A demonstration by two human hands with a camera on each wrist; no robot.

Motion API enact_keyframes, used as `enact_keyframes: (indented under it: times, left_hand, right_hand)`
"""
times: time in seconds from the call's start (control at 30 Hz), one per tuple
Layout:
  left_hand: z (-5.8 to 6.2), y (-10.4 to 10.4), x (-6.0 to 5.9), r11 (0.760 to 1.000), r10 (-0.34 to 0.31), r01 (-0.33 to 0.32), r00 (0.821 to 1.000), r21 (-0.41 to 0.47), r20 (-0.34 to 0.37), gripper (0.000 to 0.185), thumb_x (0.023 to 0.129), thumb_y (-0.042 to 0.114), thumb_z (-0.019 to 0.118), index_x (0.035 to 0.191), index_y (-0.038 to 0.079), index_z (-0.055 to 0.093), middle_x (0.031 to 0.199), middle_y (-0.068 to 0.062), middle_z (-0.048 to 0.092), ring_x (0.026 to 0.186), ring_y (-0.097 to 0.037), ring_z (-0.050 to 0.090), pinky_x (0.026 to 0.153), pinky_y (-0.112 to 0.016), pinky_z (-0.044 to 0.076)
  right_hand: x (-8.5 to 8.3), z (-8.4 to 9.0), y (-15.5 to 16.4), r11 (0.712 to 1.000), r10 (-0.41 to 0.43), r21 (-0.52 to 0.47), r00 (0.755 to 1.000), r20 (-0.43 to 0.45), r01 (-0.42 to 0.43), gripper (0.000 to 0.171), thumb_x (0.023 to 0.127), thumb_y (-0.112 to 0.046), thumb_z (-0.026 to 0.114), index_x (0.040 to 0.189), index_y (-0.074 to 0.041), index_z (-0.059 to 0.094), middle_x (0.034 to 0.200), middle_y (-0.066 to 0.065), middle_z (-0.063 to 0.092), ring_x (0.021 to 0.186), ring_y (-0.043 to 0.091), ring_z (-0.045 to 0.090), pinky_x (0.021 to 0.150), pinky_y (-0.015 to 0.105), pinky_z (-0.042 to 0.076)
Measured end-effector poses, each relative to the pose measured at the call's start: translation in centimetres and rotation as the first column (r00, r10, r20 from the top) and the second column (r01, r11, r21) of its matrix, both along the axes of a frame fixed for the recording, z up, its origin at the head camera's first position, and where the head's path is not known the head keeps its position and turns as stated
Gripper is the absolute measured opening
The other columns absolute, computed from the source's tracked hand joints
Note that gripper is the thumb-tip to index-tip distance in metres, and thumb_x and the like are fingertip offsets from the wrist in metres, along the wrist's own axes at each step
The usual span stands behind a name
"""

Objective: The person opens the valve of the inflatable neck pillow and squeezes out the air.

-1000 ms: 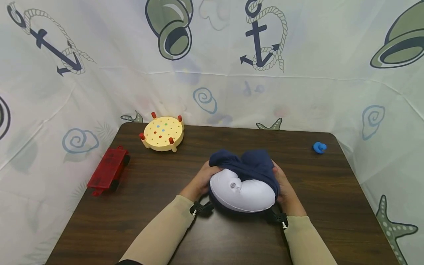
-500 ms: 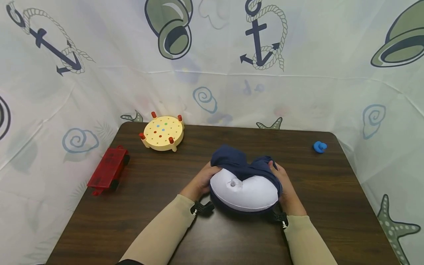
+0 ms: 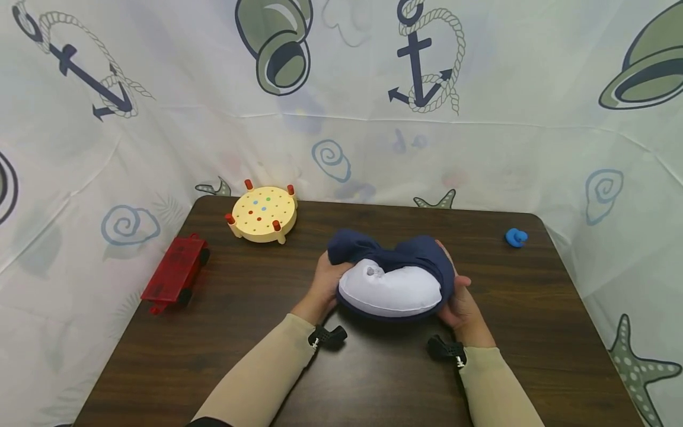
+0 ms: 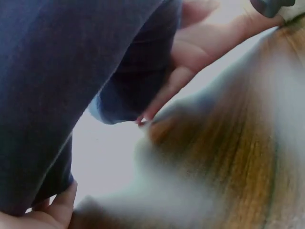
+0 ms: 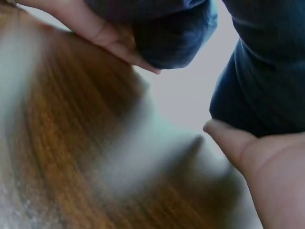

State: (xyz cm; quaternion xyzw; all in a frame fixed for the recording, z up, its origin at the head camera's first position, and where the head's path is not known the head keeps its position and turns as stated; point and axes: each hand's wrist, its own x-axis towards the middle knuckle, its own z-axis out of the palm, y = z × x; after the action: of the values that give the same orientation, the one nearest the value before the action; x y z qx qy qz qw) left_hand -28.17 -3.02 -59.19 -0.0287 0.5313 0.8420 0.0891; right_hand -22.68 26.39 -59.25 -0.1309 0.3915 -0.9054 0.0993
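A U-shaped neck pillow with a white inflatable body [image 3: 395,292] and a small clear valve sits partly inside a navy fabric cover [image 3: 413,254], centred in the head view. My left hand [image 3: 323,287] grips its left end, the thumb over the fabric near the white part. At the opposite side my right hand [image 3: 462,308] lies flat against the cover, thumb sticking out and the other fingers mostly hidden behind. Dark cloth fills much of the left wrist view, with left-hand fingertips [image 4: 66,202] pinching its lower edge. The right thumb [image 5: 228,138] points away from the cloth in the right wrist view.
A red toy wagon [image 3: 175,271] stands at the table's left edge. Behind it is a yellow round pegboard toy [image 3: 264,212] with red-tipped posts. A small blue rubber duck [image 3: 516,238] sits far right on the dark wooden table [image 3: 256,296]. A patterned curtain [image 3: 341,148] hangs behind.
The pillow has risen slightly and tilted, its cover spreading wider along the top. My right thumb has come off the cover and now points outward. The left hand has shifted up a little.
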Motion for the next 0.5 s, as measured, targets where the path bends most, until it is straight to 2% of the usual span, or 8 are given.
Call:
enact_keyframes:
  times: [0.1,0.23,0.3,0.37,0.5]
  left_hand:
    - [0.05,0.27,-0.03,1.000,0.030,-0.030,1.000,-0.008,0.002,0.054,0.082,-0.014,0.072,0.133,0.004,0.067,0.117,-0.004,0.076,0.108,-0.018,0.071,0.095,-0.030,0.060]
    - [0.03,0.37,-0.20,0.995,0.091,-0.093,0.995,-0.038,-0.032,0.053,0.082,-0.012,0.077,0.132,0.004,0.068,0.119,-0.006,0.076,0.110,-0.019,0.072,0.098,-0.030,0.060]
    - [0.07,0.28,-0.26,0.990,0.104,-0.109,0.993,-0.085,-0.062,0.054,0.081,-0.010,0.079,0.132,0.004,0.069,0.122,-0.008,0.076,0.113,-0.021,0.071,0.099,-0.031,0.059]
    - [0.10,0.16,-0.30,0.984,0.084,-0.096,0.993,-0.151,-0.085,0.056,0.081,-0.008,0.081,0.134,0.003,0.068,0.126,-0.011,0.075,0.116,-0.022,0.070,0.102,-0.032,0.057]
    - [-0.02,0.00,-0.42,0.965,-0.019,-0.006,0.996,-0.263,-0.093,0.058,0.081,-0.002,0.083,0.137,0.002,0.066,0.131,-0.013,0.073,0.118,-0.021,0.067,0.104,-0.032,0.054]
  right_hand:
    - [-0.01,0.28,0.36,0.998,-0.046,-0.031,0.997,0.056,0.048,0.132,0.071,-0.079,0.077,0.176,-0.033,0.010,0.175,-0.005,0.033,0.152,0.013,0.043,0.122,0.025,0.042]
    - [-0.15,0.53,0.62,0.996,-0.055,-0.062,0.996,0.066,0.059,0.135,0.071,-0.083,0.072,0.176,-0.032,0.004,0.181,0.002,0.006,0.161,0.019,0.024,0.123,0.028,0.042]
    - [-0.26,0.43,0.68,1.000,-0.029,-0.005,0.998,0.048,0.030,0.134,0.070,-0.085,0.071,0.175,-0.034,0.006,0.181,0.005,-0.001,0.162,0.021,0.018,0.123,0.027,0.040]
    - [-0.40,0.17,0.77,0.995,0.011,0.094,1.000,0.024,-0.013,0.132,0.074,-0.082,0.076,0.175,-0.035,0.006,0.181,0.004,0.001,0.160,0.020,0.021,0.122,0.026,0.041]
    - [-0.51,-0.09,0.66,0.962,0.052,0.268,0.999,0.006,-0.052,0.126,0.085,-0.065,0.084,0.177,-0.030,0.005,0.176,0.001,0.027,0.152,0.015,0.041,0.119,0.025,0.045]
